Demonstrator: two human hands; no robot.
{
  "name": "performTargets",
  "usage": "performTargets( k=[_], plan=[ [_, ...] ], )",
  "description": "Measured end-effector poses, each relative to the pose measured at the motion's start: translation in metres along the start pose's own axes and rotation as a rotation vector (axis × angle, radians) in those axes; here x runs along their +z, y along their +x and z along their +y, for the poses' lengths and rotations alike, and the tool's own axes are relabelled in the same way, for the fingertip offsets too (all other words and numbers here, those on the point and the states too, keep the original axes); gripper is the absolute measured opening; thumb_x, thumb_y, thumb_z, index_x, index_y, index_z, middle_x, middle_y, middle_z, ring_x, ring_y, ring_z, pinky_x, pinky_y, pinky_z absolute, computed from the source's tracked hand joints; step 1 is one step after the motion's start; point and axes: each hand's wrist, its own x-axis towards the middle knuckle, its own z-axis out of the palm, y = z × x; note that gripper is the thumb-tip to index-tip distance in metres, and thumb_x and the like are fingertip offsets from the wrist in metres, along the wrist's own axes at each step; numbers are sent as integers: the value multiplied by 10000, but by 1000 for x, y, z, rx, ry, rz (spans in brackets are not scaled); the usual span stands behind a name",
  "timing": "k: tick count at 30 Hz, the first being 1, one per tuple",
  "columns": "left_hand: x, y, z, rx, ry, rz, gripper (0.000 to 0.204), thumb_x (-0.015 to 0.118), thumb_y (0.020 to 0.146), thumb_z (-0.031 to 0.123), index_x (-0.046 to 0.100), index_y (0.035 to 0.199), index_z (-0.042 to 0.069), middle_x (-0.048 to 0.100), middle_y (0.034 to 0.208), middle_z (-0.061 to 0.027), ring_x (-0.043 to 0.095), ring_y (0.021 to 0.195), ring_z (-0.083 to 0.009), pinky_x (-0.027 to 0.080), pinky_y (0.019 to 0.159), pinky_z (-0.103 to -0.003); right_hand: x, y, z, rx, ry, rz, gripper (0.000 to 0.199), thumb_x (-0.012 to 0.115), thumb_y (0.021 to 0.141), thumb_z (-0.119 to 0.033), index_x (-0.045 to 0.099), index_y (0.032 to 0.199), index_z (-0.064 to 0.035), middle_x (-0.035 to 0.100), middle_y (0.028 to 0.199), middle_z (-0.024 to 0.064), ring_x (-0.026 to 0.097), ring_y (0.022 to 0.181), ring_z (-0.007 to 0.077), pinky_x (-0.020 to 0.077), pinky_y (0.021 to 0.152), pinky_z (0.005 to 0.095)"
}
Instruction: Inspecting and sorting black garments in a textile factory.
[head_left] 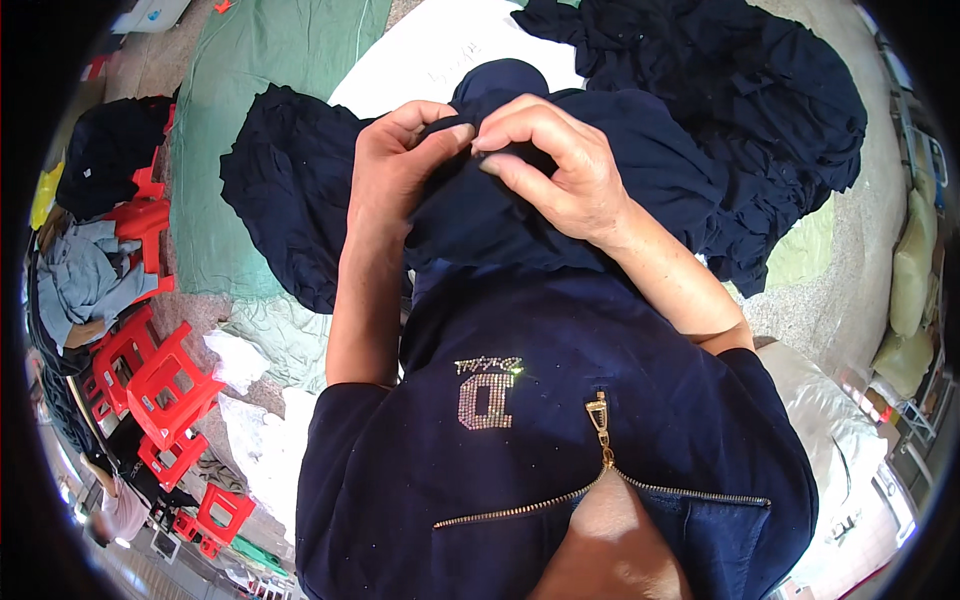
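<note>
Dark navy cloth [640, 130], likely a garment, lies bunched across my lap. My left hand [405, 160] pinches a fold of it between thumb and fingers. Close beside it, my right hand [555, 165] has thumb and forefinger curled together at the same fold, the fingertips of both hands nearly meeting. Whatever fine detail sits between the right fingertips is too small to make out. More dark cloth [290, 190] spreads out to the left of my left hand.
A large dark cloth heap [740, 100] lies at the far right. Green sheeting [230, 150] and a white sheet [420, 60] cover the floor ahead. Red plastic stools [165, 385] stand to the left, some bearing grey clothes [90, 280]. Another person [122, 512] is at the lower left.
</note>
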Motion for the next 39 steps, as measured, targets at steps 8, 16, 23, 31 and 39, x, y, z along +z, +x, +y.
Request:
performTargets(
  k=[8,16,23,31,39],
  plan=[
    [-8,-6,0,-52,158,-92,145,711,862,31,718,998,-17,679,854,9,587,756,-35,464,691,-173,-7,3,16,-301,-388,-116,94,678,817,-46,639,900,-26,631,914,74,639,874,235,492,815,342],
    [-12,-4,-4,10,259,-160,183,699,870,43,708,1032,-40,670,887,3,574,808,-49,466,724,-198,-6,-2,19,-338,-381,-175,75,666,828,-63,644,887,-23,627,907,71,637,871,229,483,822,337],
    [-1,-10,1,283,595,-170,223,769,826,49,688,1015,-37,670,873,-24,592,783,-73,481,704,-238,-1,-6,16,-53,-226,-140,119,685,829,-7,579,869,-43,605,977,68,642,843,246,512,690,336],
    [8,-14,-5,475,776,-15,199,765,805,11,669,976,-21,658,854,-98,599,682,-154,472,609,-272,3,-13,23,124,-189,-101,138,661,824,-16,552,904,-43,583,837,84,615,690,251,493,591,355],
    [5,-5,-20,640,814,-4,199,686,759,-68,639,944,-11,640,841,-102,616,658,-202,484,599,-301,8,-18,30,105,-165,-21,131,640,778,5,550,864,-36,559,793,87,582,627,257,469,541,347]
  ],
)
